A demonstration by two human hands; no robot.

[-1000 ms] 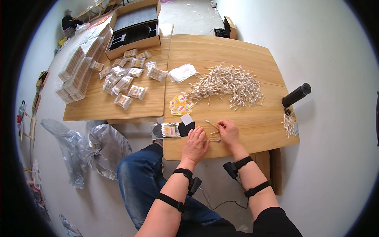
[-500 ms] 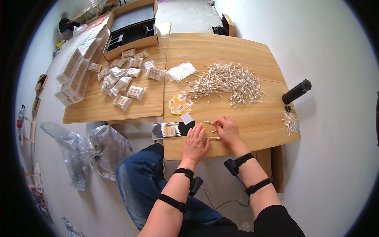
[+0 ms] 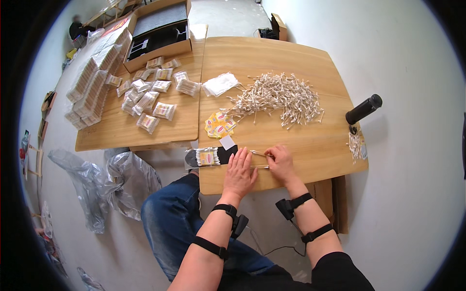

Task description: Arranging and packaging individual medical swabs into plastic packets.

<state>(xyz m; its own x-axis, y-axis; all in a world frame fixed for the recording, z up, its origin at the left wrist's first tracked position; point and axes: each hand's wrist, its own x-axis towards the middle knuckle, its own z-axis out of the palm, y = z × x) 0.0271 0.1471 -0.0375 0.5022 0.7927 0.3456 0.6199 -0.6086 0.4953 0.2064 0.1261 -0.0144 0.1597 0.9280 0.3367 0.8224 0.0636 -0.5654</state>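
1. two hands at the near table edge: left hand (image 3: 239,170) flat, palm down, fingers spread, pressing what looks like a clear narrow sleeve or strip (image 3: 256,166) onto the wooden table (image 3: 291,58); not gripping anything.
2. right hand (image 3: 280,162) at 3 o'clock of the left, fingers pinched narrow on a small bundle of cotton swabs (image 3: 258,153), tips pointing to 9 o'clock toward the left fingertips.
3. big loose swab pile (image 3: 279,97) at 12 o'clock of the hands, well apart; yellow printed labels (image 3: 219,124) at 11 o'clock, between pile and hands.
4. one filled swab pack on a dark tray (image 3: 209,156) just beside the left hand at 9 o'clock, small white card (image 3: 227,142) touching it at its upper right.
5. finished packs (image 3: 150,94) scattered on the second table at 10 o'clock, stacked rows (image 3: 90,89) further left, open cardboard box (image 3: 158,29) at 11 o'clock; black cylinder (image 3: 364,109) at 2 o'clock, few stray swabs (image 3: 355,145) below it.
6. step judged: loading a counted bundle into a sleeve, midway; bundle not yet inside, can't tell if sleeve mouth is open.
7. next move judged to call for: keeping the sleeve pinned flat, swabs kept aligned and tight, sliding toward 9 o'clock without fanning out.
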